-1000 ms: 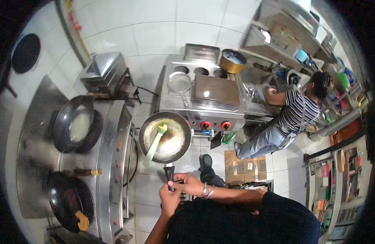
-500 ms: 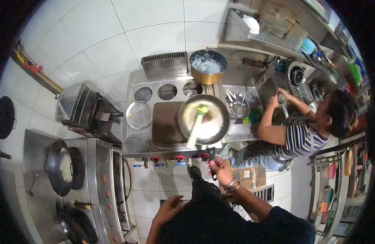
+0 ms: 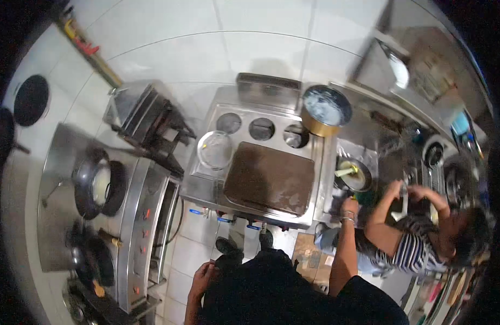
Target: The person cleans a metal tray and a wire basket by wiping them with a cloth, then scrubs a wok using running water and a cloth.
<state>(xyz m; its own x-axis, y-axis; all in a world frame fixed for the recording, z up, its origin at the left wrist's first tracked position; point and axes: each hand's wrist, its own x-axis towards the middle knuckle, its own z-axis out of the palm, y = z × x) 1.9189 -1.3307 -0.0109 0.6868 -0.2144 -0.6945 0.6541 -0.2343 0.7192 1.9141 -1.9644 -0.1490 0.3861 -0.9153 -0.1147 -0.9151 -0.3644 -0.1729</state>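
The frying pan (image 3: 367,183) is low in the sink area right of the stove, with pale residue inside. A spatula with a light green handle (image 3: 344,172) and a yellow-green head lies in it. My right hand (image 3: 349,206) is closed at the near side of the pan, where the handle is mostly hidden by my fingers. At the lower left, beside my dark clothing, my left hand (image 3: 205,273) hangs with loosely bent fingers and nothing visible in it.
A flat brown griddle cover (image 3: 270,177) lies on the steel stove (image 3: 204,184), beside a round strainer (image 3: 215,150). A gold pot (image 3: 321,128) stands behind. Woks (image 3: 92,184) are on the left range. Close on the right, a person in a striped shirt (image 3: 418,244) works at the sink.
My right hand has carried the pan and spatula from over the floor, across the stove, to the sink. My left hand has let go of the handle and dropped to my left side.
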